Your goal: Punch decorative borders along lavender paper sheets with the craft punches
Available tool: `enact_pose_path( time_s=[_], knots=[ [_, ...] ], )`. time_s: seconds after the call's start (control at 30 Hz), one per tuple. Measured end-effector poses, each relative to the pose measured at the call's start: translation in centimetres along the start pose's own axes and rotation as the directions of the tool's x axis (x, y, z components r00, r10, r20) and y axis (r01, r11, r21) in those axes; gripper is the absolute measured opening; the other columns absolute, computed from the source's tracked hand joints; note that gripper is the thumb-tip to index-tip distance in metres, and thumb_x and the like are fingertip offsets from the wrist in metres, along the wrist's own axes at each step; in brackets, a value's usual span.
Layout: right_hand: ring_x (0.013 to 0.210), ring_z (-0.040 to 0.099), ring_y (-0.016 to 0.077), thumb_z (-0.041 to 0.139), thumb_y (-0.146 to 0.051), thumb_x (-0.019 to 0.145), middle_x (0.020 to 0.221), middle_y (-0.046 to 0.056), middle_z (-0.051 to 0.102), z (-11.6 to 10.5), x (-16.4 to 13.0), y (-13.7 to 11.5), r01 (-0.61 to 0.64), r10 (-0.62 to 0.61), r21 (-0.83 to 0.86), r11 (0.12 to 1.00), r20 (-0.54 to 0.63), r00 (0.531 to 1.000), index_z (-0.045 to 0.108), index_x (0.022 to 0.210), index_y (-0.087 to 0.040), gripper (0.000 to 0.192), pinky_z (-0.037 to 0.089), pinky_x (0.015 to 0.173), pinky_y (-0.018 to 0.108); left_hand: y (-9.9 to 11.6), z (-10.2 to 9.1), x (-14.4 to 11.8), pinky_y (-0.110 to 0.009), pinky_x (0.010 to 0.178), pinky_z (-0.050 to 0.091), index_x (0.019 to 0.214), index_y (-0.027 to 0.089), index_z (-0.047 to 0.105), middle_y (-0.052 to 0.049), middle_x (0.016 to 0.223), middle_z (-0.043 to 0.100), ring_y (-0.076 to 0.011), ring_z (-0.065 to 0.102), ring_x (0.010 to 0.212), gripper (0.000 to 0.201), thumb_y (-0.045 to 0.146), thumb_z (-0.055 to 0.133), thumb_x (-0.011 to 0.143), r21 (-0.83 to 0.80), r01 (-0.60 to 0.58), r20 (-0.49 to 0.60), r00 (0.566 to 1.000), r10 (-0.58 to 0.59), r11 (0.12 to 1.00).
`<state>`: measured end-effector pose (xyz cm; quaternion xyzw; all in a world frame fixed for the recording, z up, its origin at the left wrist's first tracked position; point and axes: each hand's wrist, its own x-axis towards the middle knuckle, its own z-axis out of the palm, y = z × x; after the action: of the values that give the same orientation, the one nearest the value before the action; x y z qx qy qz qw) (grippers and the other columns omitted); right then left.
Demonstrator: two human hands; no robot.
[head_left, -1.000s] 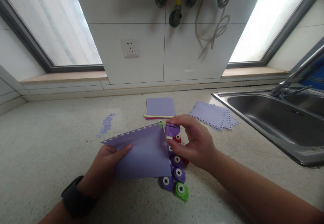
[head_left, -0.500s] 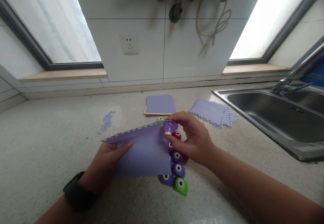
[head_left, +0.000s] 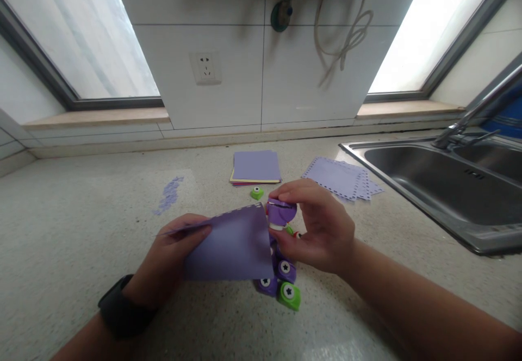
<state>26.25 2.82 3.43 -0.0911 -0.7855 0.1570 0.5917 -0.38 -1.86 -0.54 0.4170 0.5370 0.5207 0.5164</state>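
Looking down at the counter (head_left: 73, 225), I see my left hand (head_left: 171, 255) pinching a purple paper sheet (head_left: 232, 244) by its left side, thumb on top and fingers under it, the sheet lifted off the counter near its front edge. The sheet's far edge carries a row of small punched notches. My right hand (head_left: 316, 225) is clamped around a purple paper punch (head_left: 279, 212) at the sheet's far right corner — the punch touches the paper's edge there. Below the sheet, more small punches (head_left: 281, 282) lie in a cluster on the counter, purple ones and a green one. Another green punch (head_left: 256, 192) sits alone just in front of a stack of coloured paper (head_left: 256, 166) toward the back edge. Right of that stack, punched purple sheets (head_left: 340, 179) lie fanned beside the steel sink (head_left: 432, 181). Purple paper scraps (head_left: 168, 195) are scattered further left — well apart from my hands.
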Motion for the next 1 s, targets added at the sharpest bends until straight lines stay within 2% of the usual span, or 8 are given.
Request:
enact_pose_path(
  time_s=[0.3, 0.47, 0.7, 0.8, 1.0],
  knots=[
    [0.105, 0.067, 0.0249, 0.079, -0.004, 0.071, 0.11, 0.012, 0.068, 0.0, 0.3, -0.7, 0.017, -0.017, 0.007, 1.0, 0.032, 0.999, 0.061, 0.124, -0.017, 0.057, 0.058, 0.091, 0.044, 0.0, 0.0, 0.0, -0.017, 0.059, 0.047, 0.083, 0.024, 0.08, -0.001, 0.081, 0.071, -0.0107, 0.06, 0.067, 0.021, 0.037, 0.091, 0.07, -0.036, 0.014, 0.015, 1.0, -0.014, 0.999],
    [0.104, 0.067, 0.0245, 0.08, -0.005, 0.071, 0.11, 0.012, 0.068, 0.0, 0.4, -0.6, 0.014, -0.014, 0.008, 1.0, 0.052, 0.999, 0.061, 0.124, -0.015, 0.057, 0.058, 0.091, 0.044, 0.1, 0.2, -0.1, -0.017, 0.057, 0.048, 0.079, 0.023, 0.08, -0.003, 0.079, 0.071, -0.0109, 0.061, 0.065, 0.022, 0.036, 0.093, 0.067, -0.066, 0.004, -0.003, 1.0, -0.004, 0.998],
    [0.104, 0.067, 0.0244, 0.079, -0.005, 0.071, 0.11, 0.013, 0.068, 0.1, 0.4, -0.7, 0.016, -0.015, -0.023, 1.0, 0.053, 0.998, 0.062, 0.123, -0.014, 0.056, 0.058, 0.092, 0.043, 1.1, 1.0, -0.8, -0.016, 0.054, 0.046, 0.079, 0.022, 0.079, -0.002, 0.075, 0.071, -0.0104, 0.06, 0.062, 0.023, 0.035, 0.093, 0.066, -0.098, 0.053, -0.018, 0.998, -0.055, 0.994],
    [0.104, 0.067, 0.0245, 0.079, -0.004, 0.071, 0.11, 0.013, 0.068, 0.0, 0.3, -0.7, 0.01, -0.009, -0.022, 1.0, 0.054, 0.999, 0.062, 0.123, -0.014, 0.055, 0.058, 0.092, 0.043, 0.8, 0.7, -0.5, -0.016, 0.056, 0.046, 0.078, 0.022, 0.079, -0.002, 0.077, 0.072, -0.0106, 0.061, 0.064, 0.023, 0.034, 0.094, 0.065, -0.096, 0.052, 0.0, 0.999, -0.052, 0.994],
    [0.107, 0.066, 0.0241, 0.079, -0.007, 0.073, 0.111, 0.012, 0.067, 0.0, 0.0, -0.3, -0.03, 0.032, -0.022, 0.999, 0.089, 0.996, 0.06, 0.125, -0.016, 0.056, 0.056, 0.093, 0.042, -0.5, -0.5, 0.3, -0.017, 0.062, 0.047, 0.084, 0.024, 0.079, -0.001, 0.086, 0.072, -0.0119, 0.063, 0.074, 0.02, 0.037, 0.089, 0.074, -0.023, 0.005, 0.03, 1.0, -0.004, 1.0]
  ],
)
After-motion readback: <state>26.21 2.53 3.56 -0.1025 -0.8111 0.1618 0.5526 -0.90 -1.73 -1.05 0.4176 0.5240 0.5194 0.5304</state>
